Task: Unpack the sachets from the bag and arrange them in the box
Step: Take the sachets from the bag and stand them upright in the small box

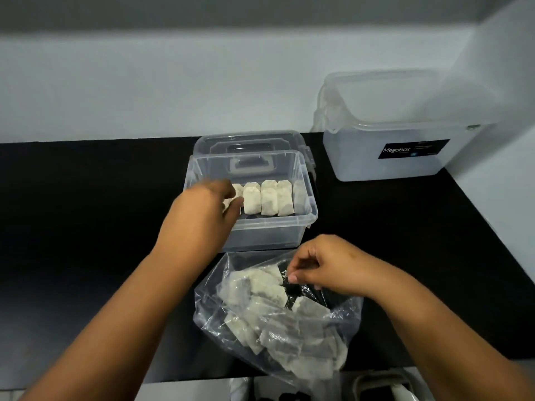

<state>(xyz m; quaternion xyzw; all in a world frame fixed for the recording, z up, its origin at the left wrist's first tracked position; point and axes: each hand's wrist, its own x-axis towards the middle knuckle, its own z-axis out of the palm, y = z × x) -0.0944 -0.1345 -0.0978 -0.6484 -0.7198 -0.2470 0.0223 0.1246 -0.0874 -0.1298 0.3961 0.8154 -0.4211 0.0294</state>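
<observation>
Inside the box (304,180), sachets (269,198) stand upright in a left-to-right row; my left hand (202,209) reaches in, grip pinching one sachet (231,198). My right hand (327,264) pinches the bag (220,314) on the surface (86,227).

head view: we look forward and down from head height | close over the black countertop (86,227), both forearms entering from below | pale wall (173,91) ahead | single view, nothing shared
</observation>
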